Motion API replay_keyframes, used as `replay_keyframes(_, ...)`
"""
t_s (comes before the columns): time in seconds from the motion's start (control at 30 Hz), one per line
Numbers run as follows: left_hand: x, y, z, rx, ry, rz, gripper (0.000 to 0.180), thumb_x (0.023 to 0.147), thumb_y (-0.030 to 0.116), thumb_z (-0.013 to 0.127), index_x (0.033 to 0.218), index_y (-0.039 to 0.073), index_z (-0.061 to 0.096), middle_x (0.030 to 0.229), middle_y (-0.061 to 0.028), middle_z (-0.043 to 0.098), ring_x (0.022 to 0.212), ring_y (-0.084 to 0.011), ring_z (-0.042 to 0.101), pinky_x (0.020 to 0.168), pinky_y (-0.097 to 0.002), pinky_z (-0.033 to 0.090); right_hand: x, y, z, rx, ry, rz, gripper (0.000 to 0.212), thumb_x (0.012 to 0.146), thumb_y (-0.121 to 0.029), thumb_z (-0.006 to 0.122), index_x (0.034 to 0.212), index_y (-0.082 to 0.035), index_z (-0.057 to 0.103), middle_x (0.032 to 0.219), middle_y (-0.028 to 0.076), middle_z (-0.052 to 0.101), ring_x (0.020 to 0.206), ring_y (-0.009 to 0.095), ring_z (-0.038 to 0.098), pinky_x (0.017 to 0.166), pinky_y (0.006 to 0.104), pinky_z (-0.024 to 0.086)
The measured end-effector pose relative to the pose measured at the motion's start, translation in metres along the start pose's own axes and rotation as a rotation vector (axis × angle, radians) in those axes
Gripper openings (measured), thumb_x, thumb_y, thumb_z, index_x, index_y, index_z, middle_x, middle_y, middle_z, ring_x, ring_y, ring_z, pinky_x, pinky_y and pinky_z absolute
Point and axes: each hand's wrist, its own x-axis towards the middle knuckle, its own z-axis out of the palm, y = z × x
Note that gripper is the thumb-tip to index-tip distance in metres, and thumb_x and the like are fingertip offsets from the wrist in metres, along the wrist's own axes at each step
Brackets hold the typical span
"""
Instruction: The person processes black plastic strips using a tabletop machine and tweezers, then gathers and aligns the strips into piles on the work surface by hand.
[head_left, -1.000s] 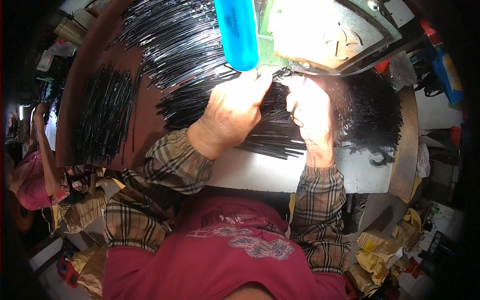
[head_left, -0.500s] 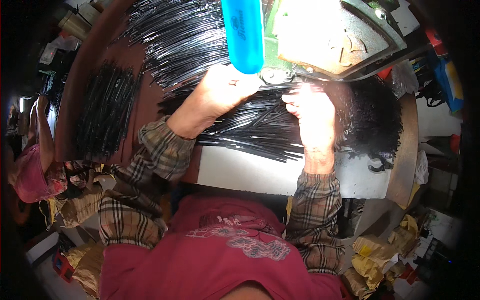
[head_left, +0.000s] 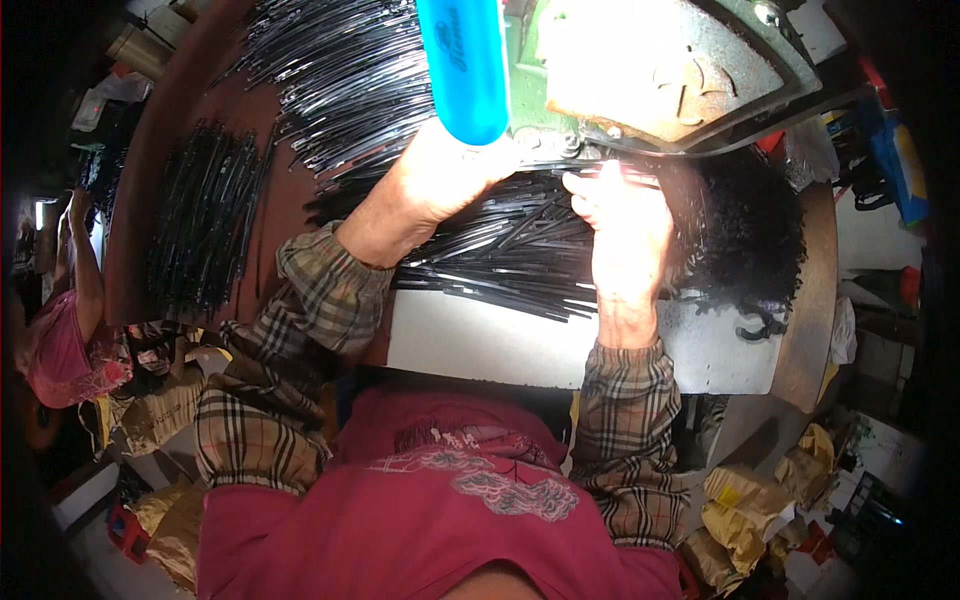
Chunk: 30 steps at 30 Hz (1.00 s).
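Note:
My left hand (head_left: 445, 180) is curled beside the green machine, just below a blue rounded cylinder (head_left: 466, 85). Glare and the cylinder hide most of its fingers, so what they hold cannot be made out. My right hand (head_left: 632, 225) pinches a thin strip (head_left: 640, 178) in front of the machine, with thumb and fingertips together. Beneath and between both hands lies a loose pile of thin black strips (head_left: 500, 240). The green machine (head_left: 532, 95) carries a brightly lit metal plate (head_left: 640, 65) above my right hand.
More black strips (head_left: 350, 80) cover the far left of the brown table (head_left: 285, 190), with a separate bundle (head_left: 205, 220) at left. A dark heap of short pieces (head_left: 750, 230) sits at right. A white board (head_left: 480, 340) lines the near edge. Another person's arm (head_left: 88, 250) is at far left.
The view has shifted slightly, and the blue cylinder appears a little further left. My left hand has moved slightly left; my right hand stays by the machine, its fingers still pinched.

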Motion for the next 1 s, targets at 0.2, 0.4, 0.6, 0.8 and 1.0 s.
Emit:
replay_keyframes(0.2, -0.001, 0.000, -0.003, 0.105, 0.020, -0.058, 0.017, 0.090, 0.015, 0.063, 0.102, 0.003, 0.067, 0.074, 0.0038, 0.059, 0.062, -0.0009, 0.045, 0.055, -0.0175, 0.036, 0.003, 0.000, -0.001, -0.011, 0.037, 0.070, 0.016, 0.092, -0.008, 0.059, 0.095, 0.004, 0.048, 0.085, 0.022, 0.067, 0.076, 0.028, 0.070, 0.065, 0.0306, 0.057)
replay_keyframes(0.4, -0.001, -0.005, -0.013, 0.012, -0.025, -0.085, 0.016, 0.088, 0.012, 0.064, 0.096, 0.000, 0.069, 0.071, 0.0022, 0.061, 0.059, -0.0012, 0.045, 0.052, -0.0173, 0.036, 0.003, -0.001, -0.004, 0.003, -0.027, 0.084, 0.016, 0.092, -0.008, 0.059, 0.094, 0.003, 0.047, 0.085, 0.022, 0.067, 0.075, 0.028, 0.070, 0.066, 0.0302, 0.057)
replay_keyframes(0.6, 0.001, -0.019, -0.018, 0.032, -0.019, -0.095, 0.013, 0.086, 0.010, 0.064, 0.089, -0.001, 0.071, 0.068, 0.0003, 0.061, 0.057, -0.0026, 0.047, 0.051, -0.0174, 0.035, 0.004, 0.003, -0.003, 0.014, 0.011, 0.093, 0.015, 0.092, -0.007, 0.058, 0.094, 0.003, 0.046, 0.083, 0.021, 0.066, 0.076, 0.028, 0.070, 0.066, 0.0310, 0.058)
replay_keyframes(0.8, 0.002, -0.020, -0.014, 0.019, -0.036, 0.010, 0.011, 0.085, 0.010, 0.065, 0.087, -0.001, 0.069, 0.068, 0.0013, 0.059, 0.060, -0.0044, 0.048, 0.053, -0.0203, 0.038, 0.004, 0.009, -0.003, 0.056, 0.012, 0.049, 0.015, 0.092, -0.007, 0.059, 0.094, 0.002, 0.047, 0.082, 0.019, 0.065, 0.076, 0.029, 0.070, 0.066, 0.0317, 0.058)
replay_keyframes(1.0, 0.011, -0.006, -0.010, 0.018, 0.015, -0.023, 0.008, 0.084, 0.006, 0.064, 0.087, -0.001, 0.065, 0.074, -0.0015, 0.063, 0.067, -0.0064, 0.055, 0.062, -0.0220, 0.047, 0.012, 0.014, -0.003, 0.041, 0.068, 0.011, 0.012, 0.092, -0.007, 0.059, 0.097, 0.002, 0.053, 0.094, 0.017, 0.066, 0.080, 0.022, 0.067, 0.071, 0.0278, 0.055)
